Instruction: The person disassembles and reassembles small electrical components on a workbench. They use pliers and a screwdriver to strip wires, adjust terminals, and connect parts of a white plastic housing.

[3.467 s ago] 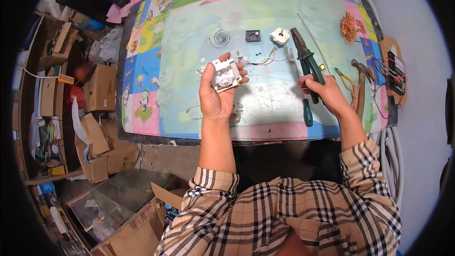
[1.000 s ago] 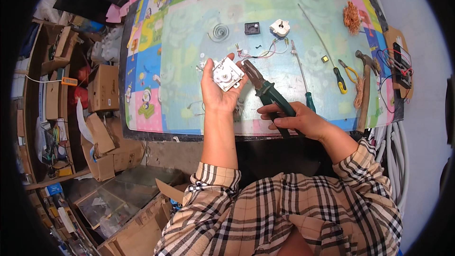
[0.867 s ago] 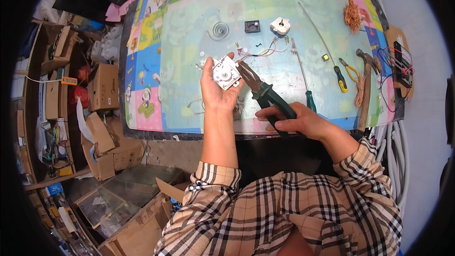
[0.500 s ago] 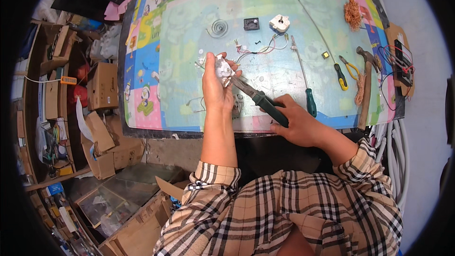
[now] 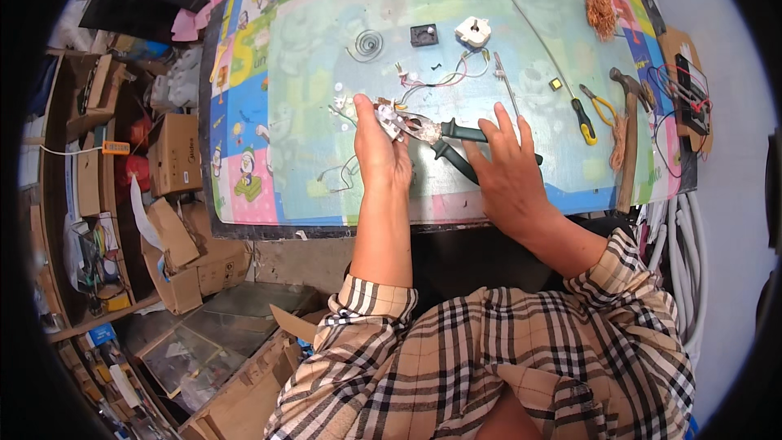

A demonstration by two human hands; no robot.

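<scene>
the bare left hand (image 5: pixel 380 147) stands upright on a straight forearm (image 5: pixel 383 232), thumb and curled fingers gripping a small boxy white plastic part (image 5: pixel 389 118) above the cartoon-patterned tabletop (image 5: pixel 305 126). the right hand (image 5: pixel 507 171), back up, splays its fingers loosely at the parted dark-green handles of steel pliers (image 5: pixel 430 134), nose against the part.

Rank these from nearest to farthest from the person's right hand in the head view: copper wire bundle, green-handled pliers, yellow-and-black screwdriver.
1. Green-handled pliers: handles right at the right hand, on its left side.
2. Yellow-and-black screwdriver: on the table, a little to the right.
3. Copper wire bundle: toward the table's far right corner.
</scene>
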